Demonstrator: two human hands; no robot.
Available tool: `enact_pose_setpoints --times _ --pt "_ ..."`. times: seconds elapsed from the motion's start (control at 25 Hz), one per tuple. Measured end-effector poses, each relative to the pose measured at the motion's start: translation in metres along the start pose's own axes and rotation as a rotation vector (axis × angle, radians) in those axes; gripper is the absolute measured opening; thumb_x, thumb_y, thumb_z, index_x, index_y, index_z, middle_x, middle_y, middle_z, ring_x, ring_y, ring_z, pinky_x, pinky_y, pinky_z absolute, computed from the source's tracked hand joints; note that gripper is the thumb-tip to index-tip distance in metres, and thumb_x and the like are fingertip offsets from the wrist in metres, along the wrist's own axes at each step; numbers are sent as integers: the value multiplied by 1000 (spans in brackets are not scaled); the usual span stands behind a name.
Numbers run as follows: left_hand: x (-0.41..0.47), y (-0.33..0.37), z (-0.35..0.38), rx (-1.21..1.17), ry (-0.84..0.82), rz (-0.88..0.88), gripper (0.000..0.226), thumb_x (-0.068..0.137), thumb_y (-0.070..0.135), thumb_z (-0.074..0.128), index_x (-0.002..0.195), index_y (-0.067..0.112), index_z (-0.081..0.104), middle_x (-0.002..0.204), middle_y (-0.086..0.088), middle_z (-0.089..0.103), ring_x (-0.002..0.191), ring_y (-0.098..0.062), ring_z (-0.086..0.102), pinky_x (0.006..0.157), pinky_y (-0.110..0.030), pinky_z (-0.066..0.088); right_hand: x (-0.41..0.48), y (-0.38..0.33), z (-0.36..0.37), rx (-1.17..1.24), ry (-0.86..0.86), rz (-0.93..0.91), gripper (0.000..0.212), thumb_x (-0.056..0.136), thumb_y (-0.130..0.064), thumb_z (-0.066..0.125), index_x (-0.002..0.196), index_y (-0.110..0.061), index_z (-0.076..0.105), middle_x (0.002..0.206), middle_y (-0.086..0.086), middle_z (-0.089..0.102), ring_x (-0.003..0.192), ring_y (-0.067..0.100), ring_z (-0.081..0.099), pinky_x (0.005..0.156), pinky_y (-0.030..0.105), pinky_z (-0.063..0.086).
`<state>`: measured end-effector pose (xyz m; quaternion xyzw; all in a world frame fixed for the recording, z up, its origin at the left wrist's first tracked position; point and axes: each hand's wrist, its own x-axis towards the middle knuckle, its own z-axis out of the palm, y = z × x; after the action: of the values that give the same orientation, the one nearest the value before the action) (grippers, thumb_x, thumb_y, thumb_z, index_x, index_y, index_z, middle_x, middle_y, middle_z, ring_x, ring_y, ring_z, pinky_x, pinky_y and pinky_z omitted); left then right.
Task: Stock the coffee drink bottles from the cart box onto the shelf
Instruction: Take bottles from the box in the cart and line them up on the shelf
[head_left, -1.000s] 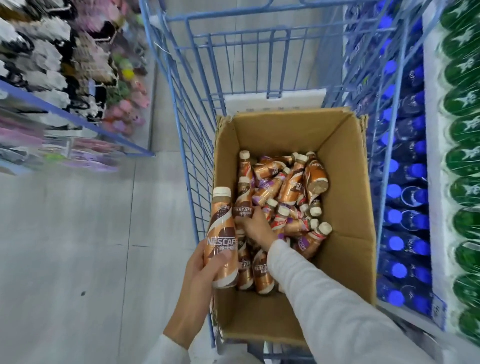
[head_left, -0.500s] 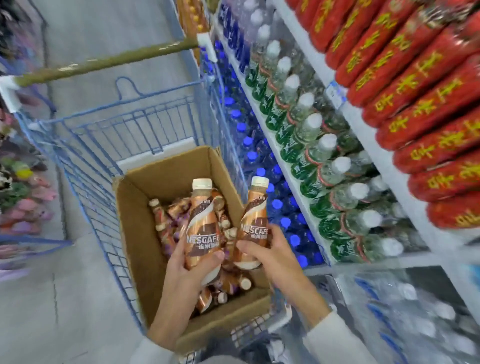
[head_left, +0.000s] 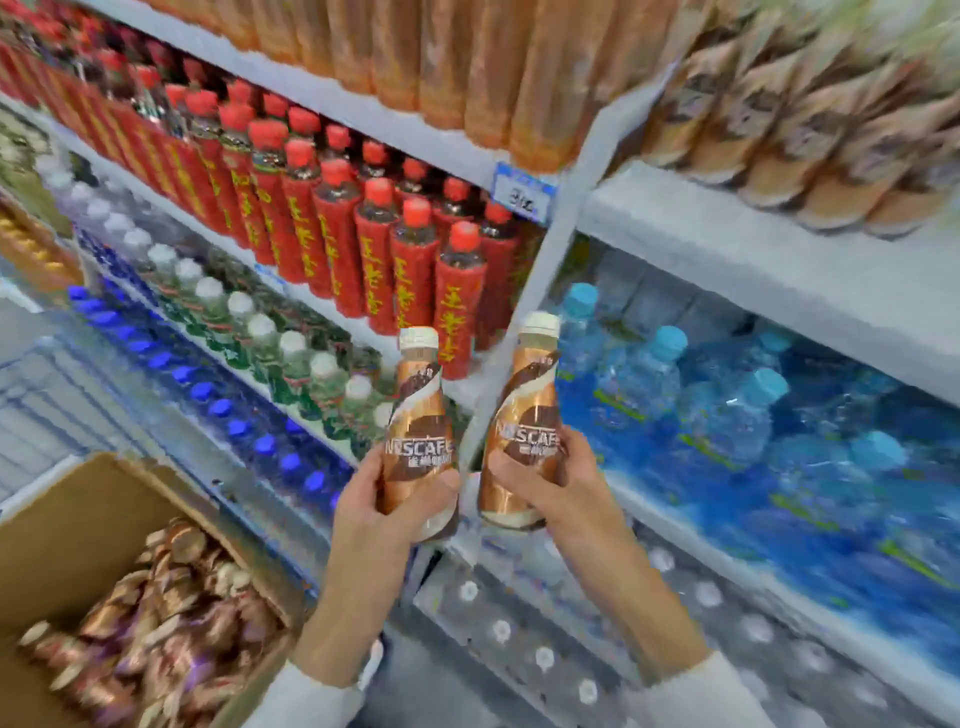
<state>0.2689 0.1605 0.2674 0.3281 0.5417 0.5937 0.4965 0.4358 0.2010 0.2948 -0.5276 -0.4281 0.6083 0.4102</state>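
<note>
Copper-brown with cream swirls and cream caps, two Nescafé bottles stand upright side by side in the head view, raised in front of the store shelving, one in each hand. The left hand (head_left: 374, 512) wraps the lower body of the left coffee bottle (head_left: 418, 415), with the thumb laid across the front under the logo and the fingers curled behind. The right hand (head_left: 561, 483) clasps the right coffee bottle (head_left: 524, 410) low on its body in the same way. The two bottles are near each other but apart, and the grey shelf upright (head_left: 550, 270) rises behind the gap between them.

At lower left the open cardboard box (head_left: 78, 519) holds a blurred jumble of loose coffee bottles (head_left: 171, 623) lying on their sides. Behind the left bottle stand red-capped bottles (head_left: 405, 260) with yellow characters on red labels. Below them run rows of white-capped bottles (head_left: 291, 364) with green labels, then a row of deep blue caps (head_left: 223, 408). Right of the upright, water bottles (head_left: 727, 410) with pale blue caps fill a shelf under a grey shelf board (head_left: 727, 260). Blurred brown bottles (head_left: 779, 130) stand on that board, and a price tag (head_left: 522, 192) hangs at the shelf edge just left of the upright
</note>
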Motion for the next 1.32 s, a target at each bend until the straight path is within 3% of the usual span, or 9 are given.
enact_pose_setpoints --times 0.16,0.32,0.48,0.6,0.68,0.84,0.96,1.16,1.32 --pt "-17 18 99 20 -224 86 41 68 31 87 107 30 74 100 -1 79 87 -15 76 69 -18 57 -39 -43 -90 47 66 -144 59 70 -35 81 122 -23 56 97 -13 77 89 1 72 71 12 53" --pt "-24 38 174 16 -390 155 43 70 28 87 111 22 72 100 -3 78 89 -17 76 72 -20 57 -64 -72 -152 82 164 -253 60 72 -31 79 126 -23 52 102 -11 77 93 2 73 72 12 54" --pt "-16 54 229 9 -525 241 52 72 25 88 120 20 67 104 -1 77 93 -14 75 73 -18 57 -73 -99 -191 105 264 -335 51 83 -11 77 126 -16 50 104 0 76 89 5 74 68 14 55" --pt "0 68 262 -2 -561 294 69 72 19 88 134 17 58 114 2 76 103 -15 73 81 -21 57 -69 -122 -208 77 314 -417 60 75 -22 82 125 -18 50 107 -2 76 96 7 74 73 16 56" --pt "14 79 283 48 -567 375 62 75 19 88 130 19 59 115 5 75 105 -12 72 85 -23 57 -59 -138 -216 40 353 -460 66 67 -30 86 122 -22 50 107 -5 76 98 7 73 75 18 57" --pt "48 97 316 133 -568 465 50 76 17 88 115 34 61 104 18 74 95 2 70 76 -12 53 -26 -157 -229 -70 435 -519 57 75 -23 89 112 -33 47 105 -12 71 90 -5 70 70 10 54" --pt "73 100 331 173 -567 461 52 76 19 87 118 33 60 104 17 74 96 4 69 74 -11 52 4 -164 -235 -153 477 -527 57 77 -24 88 109 -35 41 111 -9 67 87 -10 68 68 8 52" --pt "100 88 336 225 -565 495 51 75 19 87 114 39 61 104 23 73 98 5 68 81 -17 54 43 -158 -242 -183 532 -509 58 81 -19 84 113 -34 38 115 -7 65 90 -12 66 71 7 51" --pt "106 83 335 274 -521 514 66 75 28 87 133 33 57 117 19 70 104 6 65 91 -22 55 45 -160 -243 -203 502 -466 69 83 -22 83 130 -28 32 124 -5 61 95 -13 64 77 8 52"
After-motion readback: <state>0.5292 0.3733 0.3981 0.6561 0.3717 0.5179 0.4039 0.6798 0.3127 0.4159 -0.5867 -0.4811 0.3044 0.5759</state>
